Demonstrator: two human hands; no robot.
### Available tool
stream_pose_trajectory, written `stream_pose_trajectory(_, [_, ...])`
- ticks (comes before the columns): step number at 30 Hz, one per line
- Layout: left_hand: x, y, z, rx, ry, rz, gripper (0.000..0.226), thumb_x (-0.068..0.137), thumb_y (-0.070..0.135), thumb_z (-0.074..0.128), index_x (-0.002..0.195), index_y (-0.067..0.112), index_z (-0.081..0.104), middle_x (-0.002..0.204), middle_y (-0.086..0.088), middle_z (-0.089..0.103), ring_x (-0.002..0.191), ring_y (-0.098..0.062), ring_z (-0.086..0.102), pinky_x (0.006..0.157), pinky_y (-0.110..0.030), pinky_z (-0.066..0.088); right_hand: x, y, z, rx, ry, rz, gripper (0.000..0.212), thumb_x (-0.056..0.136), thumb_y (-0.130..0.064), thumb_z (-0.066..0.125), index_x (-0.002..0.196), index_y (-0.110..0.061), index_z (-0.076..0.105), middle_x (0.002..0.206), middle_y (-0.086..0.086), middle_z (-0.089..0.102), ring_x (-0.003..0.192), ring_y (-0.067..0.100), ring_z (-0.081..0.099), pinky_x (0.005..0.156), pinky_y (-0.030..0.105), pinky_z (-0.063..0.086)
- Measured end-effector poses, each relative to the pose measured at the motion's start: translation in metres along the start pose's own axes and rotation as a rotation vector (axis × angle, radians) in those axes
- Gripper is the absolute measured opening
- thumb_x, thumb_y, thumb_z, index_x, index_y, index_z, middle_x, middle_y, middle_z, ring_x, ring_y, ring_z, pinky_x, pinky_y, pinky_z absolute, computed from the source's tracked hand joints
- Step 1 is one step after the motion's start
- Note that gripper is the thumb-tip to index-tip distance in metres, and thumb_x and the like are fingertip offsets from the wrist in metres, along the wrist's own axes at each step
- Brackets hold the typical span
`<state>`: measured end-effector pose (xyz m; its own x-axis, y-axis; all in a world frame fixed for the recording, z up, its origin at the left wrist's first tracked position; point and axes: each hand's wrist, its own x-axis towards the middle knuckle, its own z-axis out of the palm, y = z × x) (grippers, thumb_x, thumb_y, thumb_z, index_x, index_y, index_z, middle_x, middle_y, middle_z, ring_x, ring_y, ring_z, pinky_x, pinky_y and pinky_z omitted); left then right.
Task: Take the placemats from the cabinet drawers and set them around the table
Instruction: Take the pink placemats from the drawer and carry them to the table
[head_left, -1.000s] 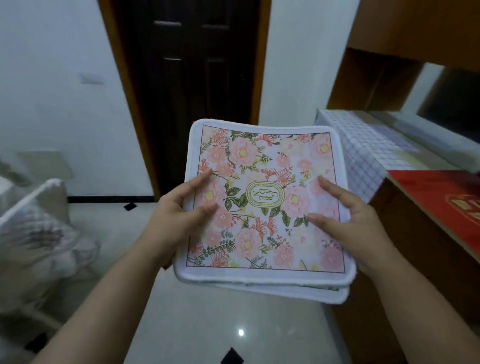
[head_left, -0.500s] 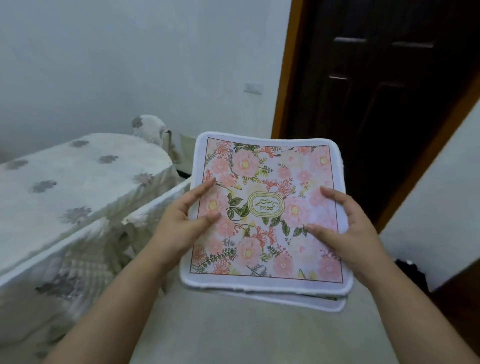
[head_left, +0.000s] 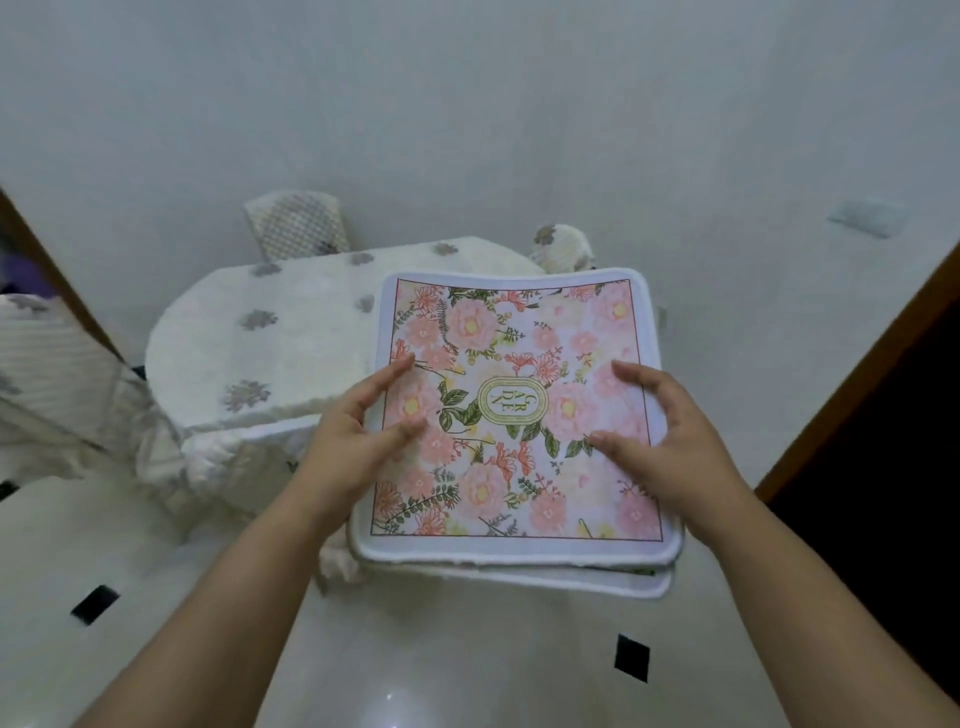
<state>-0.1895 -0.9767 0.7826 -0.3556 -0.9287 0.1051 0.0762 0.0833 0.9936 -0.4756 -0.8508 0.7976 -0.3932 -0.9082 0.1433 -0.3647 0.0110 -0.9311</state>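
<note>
Currently in the grip: placemats (head_left: 519, 332), a floral stack of at least two; a lower mat's white edge peeks out under the top one on the near side.
Left grip (head_left: 353, 441): clasps the stack's left edge, thumb and forefinger lying on the print, the other fingers hidden, probably underneath as support.
Right grip (head_left: 670, 447): mirrors it on the right edge, thumb on top.
Why both sides: soft mats would likely sag, and two holds keep the stack flat and squared.
Just beyond the grip: worktop (head_left: 249, 332) under a pale flowered cloth, ahead and to the left, partly hidden by the stack.
Further out: chair back (head_left: 296, 228) on its far side; glossy floor (head_left: 467, 675) below.
Stage: carrying the stack to the worktop; laying out apparently not yet begun.
</note>
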Motion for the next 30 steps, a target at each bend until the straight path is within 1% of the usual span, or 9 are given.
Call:
stream_pose_trajectory(3, [0.016,-0.004,-0.026,0.022,0.09,-0.002,0.062,0.078,0.012,0.08,0.128,0.047,0.065,0.141,0.015,0.059,0.127,-0.012,0.06,0.102,-0.044,0.053,0.039,-0.001,0.027,0.008,-0.074,-0.016,0.064,0.075,-0.022,0.086,0.12,-0.055,0.055,0.13,-0.018,0.057,0.111,0.012,0.065,0.089,0.039,0.059])
stream_pose_trajectory(7, [0.051,-0.015,-0.066,0.022,0.167,-0.029,0.062,0.079,0.015,0.081,0.127,0.05,0.064,0.142,0.012,0.058,0.127,-0.019,0.06,0.102,-0.05,0.052,0.099,0.0,0.071,-0.015,-0.155,-0.035,0.06,0.077,-0.028,0.084,0.122,-0.055,0.054,0.131,-0.018,0.057,0.112,0.013,0.064,0.092,0.042,0.057])
stream_pose_trajectory(10, [0.086,-0.026,-0.1,0.003,0.218,-0.04,0.061,0.082,0.01,0.079,0.126,0.049,0.066,0.139,0.016,0.059,0.123,-0.015,0.062,0.096,-0.046,0.057,0.143,0.0,0.113,-0.023,-0.158,-0.054,0.046,0.085,-0.035,0.076,0.121,-0.054,0.056,0.128,-0.021,0.056,0.112,0.01,0.063,0.089,0.036,0.058])
stream_pose_trajectory(12, [0.112,-0.032,-0.122,-0.001,0.228,-0.048,0.061,0.082,0.009,0.079,0.127,0.048,0.066,0.137,0.019,0.06,0.121,-0.013,0.063,0.095,-0.041,0.058,0.17,-0.001,0.141,-0.005,-0.151,-0.055,0.037,0.09,-0.032,0.07,0.12,-0.05,0.058,0.122,-0.027,0.055,0.11,0.005,0.062,0.086,0.03,0.058])
stream_pose_trajectory(14, [0.136,-0.037,-0.144,0.005,0.241,-0.063,0.061,0.083,0.008,0.078,0.127,0.047,0.065,0.132,0.023,0.062,0.117,-0.01,0.066,0.094,-0.04,0.058,0.197,-0.002,0.166,-0.023,-0.162,-0.051,0.035,0.093,-0.029,0.067,0.121,-0.048,0.058,0.125,-0.025,0.055,0.112,0.005,0.06,0.087,0.027,0.056])
stream_pose_trajectory(19, [0.197,-0.048,-0.192,0.001,0.228,-0.118,0.061,0.085,0.008,0.076,0.13,0.048,0.063,0.131,0.015,0.063,0.109,-0.015,0.07,0.088,-0.042,0.06,0.261,0.003,0.221,-0.051,-0.187,-0.042,0.038,0.093,-0.027,0.067,0.119,-0.053,0.057,0.132,-0.016,0.053,0.115,0.01,0.058,0.094,0.036,0.055])
stream_pose_trajectory(24, [0.256,-0.065,-0.219,0.05,0.227,-0.169,0.059,0.087,0.012,0.076,0.13,0.051,0.061,0.134,0.011,0.062,0.107,-0.015,0.071,0.084,-0.037,0.062,0.322,0.014,0.256,-0.033,-0.239,-0.006,0.038,0.094,-0.024,0.067,0.118,-0.052,0.058,0.125,-0.027,0.052,0.107,-0.006,0.055,0.074,0.01,0.053])
stream_pose_trajectory(27, [0.296,-0.074,-0.227,0.055,0.244,-0.183,0.058,0.088,0.014,0.075,0.128,0.053,0.062,0.132,0.014,0.061,0.11,-0.014,0.069,0.083,-0.036,0.062,0.368,0.025,0.271,-0.066,-0.247,-0.028,0.04,0.093,-0.025,0.068,0.122,-0.052,0.058,0.129,-0.023,0.054,0.109,-0.003,0.056,0.079,0.012,0.05])
stream_pose_trajectory(30, [0.338,-0.081,-0.232,0.077,0.278,-0.18,0.059,0.088,0.011,0.075,0.131,0.05,0.061,0.128,0.017,0.061,0.104,-0.008,0.07,0.081,-0.032,0.062,0.418,0.031,0.285,-0.05,-0.279,-0.037,0.042,0.094,-0.024,0.067,0.127,-0.049,0.057,0.131,-0.019,0.053,0.104,-0.008,0.056,0.073,0.005,0.049])
